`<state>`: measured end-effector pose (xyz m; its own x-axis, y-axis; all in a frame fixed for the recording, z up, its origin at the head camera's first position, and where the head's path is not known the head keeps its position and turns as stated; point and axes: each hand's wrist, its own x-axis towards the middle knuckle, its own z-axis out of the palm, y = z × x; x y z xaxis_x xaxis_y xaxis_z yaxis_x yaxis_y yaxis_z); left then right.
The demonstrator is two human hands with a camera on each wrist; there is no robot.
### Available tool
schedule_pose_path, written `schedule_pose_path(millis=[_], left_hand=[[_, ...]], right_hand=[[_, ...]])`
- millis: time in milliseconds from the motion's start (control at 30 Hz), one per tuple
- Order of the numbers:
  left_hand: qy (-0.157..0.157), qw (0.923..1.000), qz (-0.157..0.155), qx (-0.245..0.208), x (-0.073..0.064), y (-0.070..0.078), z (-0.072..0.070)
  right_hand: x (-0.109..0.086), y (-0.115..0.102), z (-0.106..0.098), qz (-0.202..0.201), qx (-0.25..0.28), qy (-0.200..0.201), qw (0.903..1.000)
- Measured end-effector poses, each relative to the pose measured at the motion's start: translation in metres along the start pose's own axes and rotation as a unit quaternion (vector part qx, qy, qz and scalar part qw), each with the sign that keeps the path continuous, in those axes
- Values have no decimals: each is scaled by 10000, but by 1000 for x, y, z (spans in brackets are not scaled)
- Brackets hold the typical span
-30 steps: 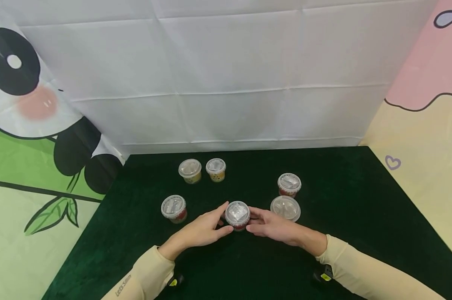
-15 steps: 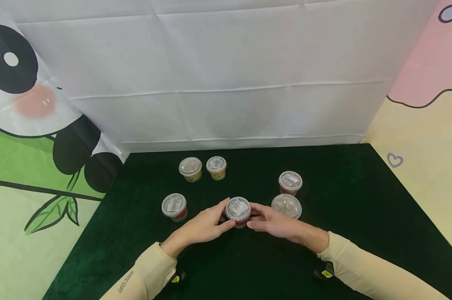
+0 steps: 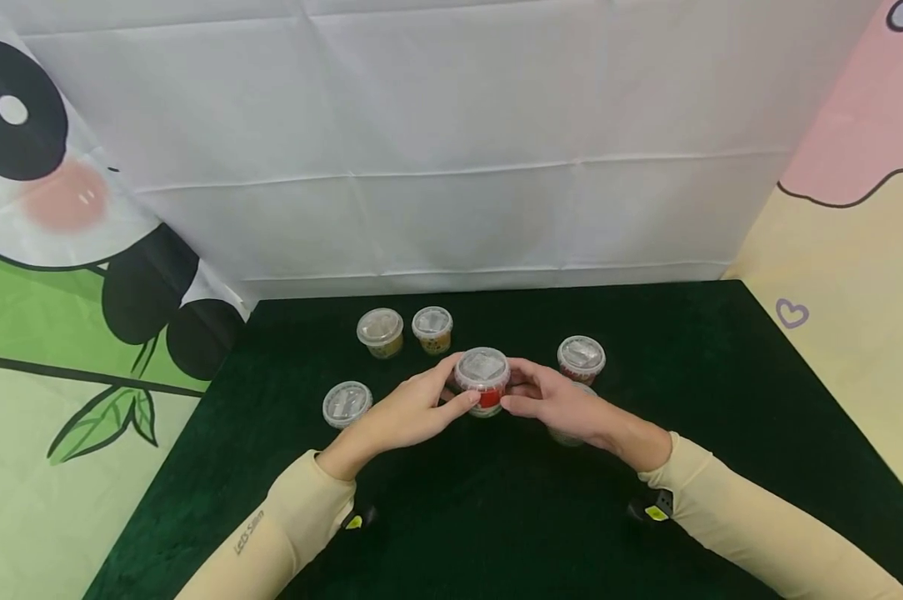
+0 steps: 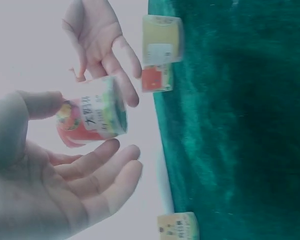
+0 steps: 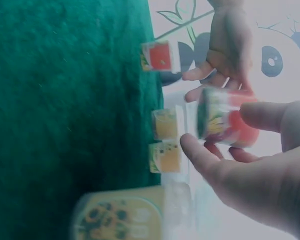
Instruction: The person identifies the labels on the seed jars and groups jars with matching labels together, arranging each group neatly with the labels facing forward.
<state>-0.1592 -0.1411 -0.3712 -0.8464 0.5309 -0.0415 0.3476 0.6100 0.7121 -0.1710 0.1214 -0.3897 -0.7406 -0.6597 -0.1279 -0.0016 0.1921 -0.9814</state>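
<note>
A lidded plastic cup (image 3: 487, 396) with a red label is held upright above the table between both hands. My left hand (image 3: 410, 408) grips its left side, with the thumb towards me. On the opposite side my right hand (image 3: 571, 408) pinches it between thumb and fingers. The left wrist view shows the cup (image 4: 92, 112) with printed characters and fruit on its label, its base off the green cloth. In the right wrist view the cup (image 5: 227, 117) is blurred. Below my right hand, another lidded cup (image 3: 566, 437) is mostly hidden.
Two yellow lidded cups (image 3: 380, 331) (image 3: 432, 329) stand at the back left. A red-labelled cup (image 3: 346, 404) is beside my left hand, and one more cup (image 3: 581, 357) stands behind my right hand. Dark green cloth (image 3: 451, 533) covers the table, with a white curtain (image 3: 451, 167) behind.
Both hands have raised the red-labelled cup off the table and moved it away from me. My right hand now covers most of the cup beneath it.
</note>
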Motion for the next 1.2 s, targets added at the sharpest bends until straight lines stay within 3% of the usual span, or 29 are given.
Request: schedule_pose_path(millis=[200, 333, 700, 967, 1200], left_hand=[[527, 9980, 338, -113, 10, 14, -11], [706, 9953, 500, -425, 15, 20, -15], [917, 9905, 410, -944, 26, 19, -12], [871, 9902, 283, -1054, 28, 16, -11], [802, 9896, 283, -1158, 28, 16, -8]], right_hand=[[-2, -16, -12, -334, 393, 189, 9985], [-3, -26, -18, -488, 687, 218, 9962], [-1, -30, -21, -465, 1103, 329, 9923], [7, -26, -13, -448, 1180, 685, 9896], [5, -25, -13, -451, 1235, 667, 9891]])
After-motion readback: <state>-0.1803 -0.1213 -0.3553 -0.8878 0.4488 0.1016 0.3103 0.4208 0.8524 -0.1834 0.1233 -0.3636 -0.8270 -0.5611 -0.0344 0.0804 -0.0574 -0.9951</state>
